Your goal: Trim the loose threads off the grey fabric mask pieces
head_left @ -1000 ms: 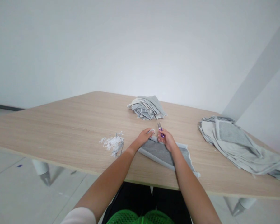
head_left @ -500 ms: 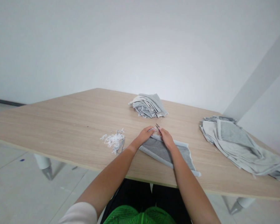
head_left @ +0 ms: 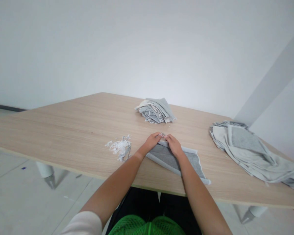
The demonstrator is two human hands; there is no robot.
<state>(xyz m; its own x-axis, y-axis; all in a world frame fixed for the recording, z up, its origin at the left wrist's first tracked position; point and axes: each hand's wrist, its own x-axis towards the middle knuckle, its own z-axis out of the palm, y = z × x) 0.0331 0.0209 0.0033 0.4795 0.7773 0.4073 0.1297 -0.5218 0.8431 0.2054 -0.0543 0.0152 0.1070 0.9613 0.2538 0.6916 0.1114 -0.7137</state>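
A grey piece of fabric with pale edges lies on the table in front of me, partly under my right forearm. My left hand is closed on its far left corner, the fingertips pinching the edge. Close beside it, my right hand is closed around small thread snips. Their metal tips reach toward the left fingertips and the fabric edge. Most of the snips is hidden in the fingers, and whether the blades touch the fabric I cannot tell.
White thread scraps lie in a loose heap to the left. A stack of folded grey and beige fabric pieces sits farther back. A larger fabric pile spreads along the right side of the wooden table.
The snips have turned from pointing up and away to pointing left, at the fabric corner in my left hand. My hands are slightly closer together; the fabric has hardly moved.
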